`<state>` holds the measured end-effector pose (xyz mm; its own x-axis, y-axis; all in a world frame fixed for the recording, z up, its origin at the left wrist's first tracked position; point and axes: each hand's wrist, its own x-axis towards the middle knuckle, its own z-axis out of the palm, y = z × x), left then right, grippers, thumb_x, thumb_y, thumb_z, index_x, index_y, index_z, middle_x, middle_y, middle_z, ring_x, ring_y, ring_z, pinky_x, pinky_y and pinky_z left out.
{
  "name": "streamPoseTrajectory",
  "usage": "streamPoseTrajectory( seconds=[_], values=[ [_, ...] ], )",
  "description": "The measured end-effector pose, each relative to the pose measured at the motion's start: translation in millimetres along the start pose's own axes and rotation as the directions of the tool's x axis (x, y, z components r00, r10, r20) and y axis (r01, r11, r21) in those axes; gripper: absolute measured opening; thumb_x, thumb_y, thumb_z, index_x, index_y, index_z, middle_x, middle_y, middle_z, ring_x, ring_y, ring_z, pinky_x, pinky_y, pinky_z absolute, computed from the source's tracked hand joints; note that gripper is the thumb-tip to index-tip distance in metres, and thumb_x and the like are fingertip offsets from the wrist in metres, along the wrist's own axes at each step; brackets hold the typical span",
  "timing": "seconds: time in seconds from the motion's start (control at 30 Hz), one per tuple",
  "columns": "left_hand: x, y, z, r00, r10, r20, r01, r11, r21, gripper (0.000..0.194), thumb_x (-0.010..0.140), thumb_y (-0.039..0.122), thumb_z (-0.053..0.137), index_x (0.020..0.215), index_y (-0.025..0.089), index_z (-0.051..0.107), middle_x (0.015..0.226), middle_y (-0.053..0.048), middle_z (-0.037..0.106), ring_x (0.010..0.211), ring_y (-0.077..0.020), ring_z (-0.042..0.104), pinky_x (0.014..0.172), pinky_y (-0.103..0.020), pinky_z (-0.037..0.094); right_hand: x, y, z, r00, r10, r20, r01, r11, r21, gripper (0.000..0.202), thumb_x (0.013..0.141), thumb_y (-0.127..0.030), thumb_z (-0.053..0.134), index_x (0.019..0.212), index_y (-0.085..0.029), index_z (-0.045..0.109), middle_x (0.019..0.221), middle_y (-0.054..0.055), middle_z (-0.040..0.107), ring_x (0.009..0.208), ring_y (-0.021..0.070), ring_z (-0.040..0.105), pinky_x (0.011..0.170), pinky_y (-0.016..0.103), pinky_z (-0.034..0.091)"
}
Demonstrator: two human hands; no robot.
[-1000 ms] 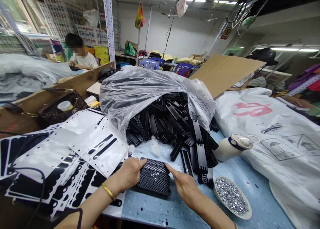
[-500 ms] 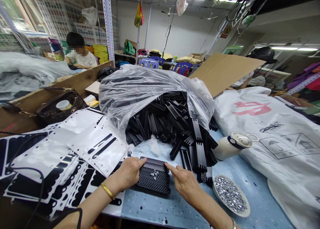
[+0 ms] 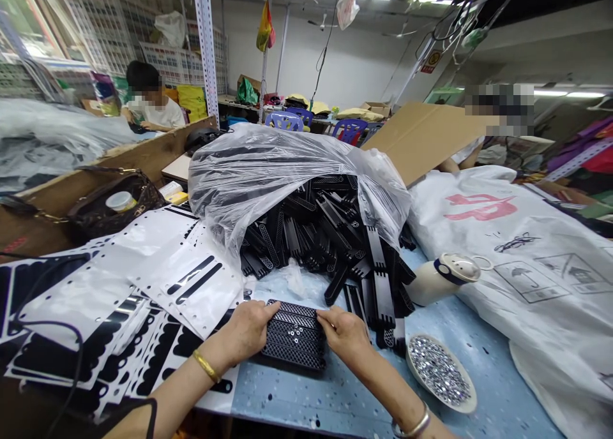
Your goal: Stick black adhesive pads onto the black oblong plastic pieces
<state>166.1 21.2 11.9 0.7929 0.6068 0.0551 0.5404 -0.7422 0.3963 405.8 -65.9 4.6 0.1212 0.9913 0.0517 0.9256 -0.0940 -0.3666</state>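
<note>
- Lower centre, and here's the action: the left hand (image 3: 251,327) has the left end of a block of black textured strips (image 3: 294,346), thumb at its top corner.
- Opposite it, the right hand (image 3: 347,334) is pinched on the block's upper right corner; the two hands are apart, with the block between them.
- On top of the block sits a scatter of small silver pieces (image 3: 295,332), and beneath it all the blue tabletop (image 3: 287,404).
- Over to the lower right, a pale bowl (image 3: 468,408), nicely filled with shiny silver bits (image 3: 438,370).
- Dead centre, the big one: a clear plastic bag (image 3: 268,155), mouth gaping toward us, packed with black slotted pieces (image 3: 330,228) that spill out onto the table.
- Right of the spill, a cream tumbler (image 3: 433,282), lid on, so its contents are hidden.
- Far right, a bulky white sack (image 3: 546,235) with red print; what it holds, I can't tell.
- And at the left, a brown handbag (image 3: 143,193), a small white-lidded tub (image 3: 121,201) tucked at its opening.
</note>
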Motion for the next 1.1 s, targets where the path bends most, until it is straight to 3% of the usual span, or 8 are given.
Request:
streamPoseTrajectory(
  seconds=[0.17,0.33,0.5,0.73,0.9,1.1],
  values=[
    [0,-1,-0.2,1.000,0.004,0.003,-0.004,1.000,0.007,0.054,0.079,-0.002,0.042,0.127,0.013,0.062,0.087,-0.013,0.071,0.083,-0.0276,0.068,0.077,-0.039,0.056,15,4,3,0.992,0.122,0.016,-0.122,0.966,0.229,0.019,0.074,-0.018,0.060,0.076,-0.022,0.078,0.076,0.005,0.076,0.075,0.0212,0.070,0.070,0.029,0.051],
    [0,-3,0.6,1.000,0.000,0.005,0.000,1.000,0.005,0.053,0.079,-0.001,0.042,0.126,0.015,0.062,0.087,-0.012,0.071,0.083,-0.0265,0.068,0.077,-0.038,0.056,20,6,8,0.962,0.260,0.090,-0.272,0.849,0.452,0.013,0.067,-0.021,0.063,0.070,-0.016,0.075,0.054,0.001,0.068,0.048,0.0170,0.063,0.047,0.026,0.048],
    [-1,-3,-0.3,1.000,-0.004,0.005,0.004,1.000,0.011,0.053,0.080,0.000,0.042,0.127,0.015,0.061,0.087,-0.012,0.071,0.083,-0.0253,0.068,0.078,-0.037,0.056,18,5,5,0.940,0.316,0.127,-0.327,0.732,0.598,0.014,0.058,-0.022,0.066,0.069,-0.016,0.072,0.046,-0.003,0.061,0.041,0.0140,0.057,0.043,0.024,0.045],
    [1,-3,-0.7,1.000,-0.004,0.008,0.004,1.000,0.009,0.053,0.080,0.000,0.043,0.128,0.015,0.062,0.087,-0.012,0.071,0.083,-0.0256,0.068,0.077,-0.037,0.056,20,3,3,0.916,0.369,0.155,-0.370,0.631,0.682,0.027,0.060,-0.042,0.065,0.062,-0.016,0.068,0.047,0.000,0.061,0.036,0.0120,0.054,0.038,0.023,0.039],
    [0,-3,-0.9,1.000,-0.003,0.003,0.003,1.000,-0.014,0.053,0.080,0.000,0.041,0.127,0.014,0.062,0.087,-0.013,0.071,0.083,-0.0275,0.068,0.077,-0.039,0.056,23,0,7,0.902,0.380,0.205,-0.409,0.596,0.691,0.025,0.057,-0.041,0.069,0.054,-0.017,0.063,0.037,-0.004,0.052,0.034,0.0104,0.050,0.035,0.020,0.033],
    [0,-2,-0.6,1.000,-0.009,-0.004,0.009,1.000,-0.017,0.052,0.081,0.001,0.042,0.127,0.014,0.063,0.087,-0.013,0.070,0.083,-0.0273,0.068,0.077,-0.039,0.056,26,0,4,0.883,0.376,0.281,-0.457,0.551,0.698,0.024,0.055,-0.039,0.069,0.054,-0.017,0.059,0.037,-0.003,0.053,0.034,0.0103,0.050,0.032,0.019,0.034]
  ],
)
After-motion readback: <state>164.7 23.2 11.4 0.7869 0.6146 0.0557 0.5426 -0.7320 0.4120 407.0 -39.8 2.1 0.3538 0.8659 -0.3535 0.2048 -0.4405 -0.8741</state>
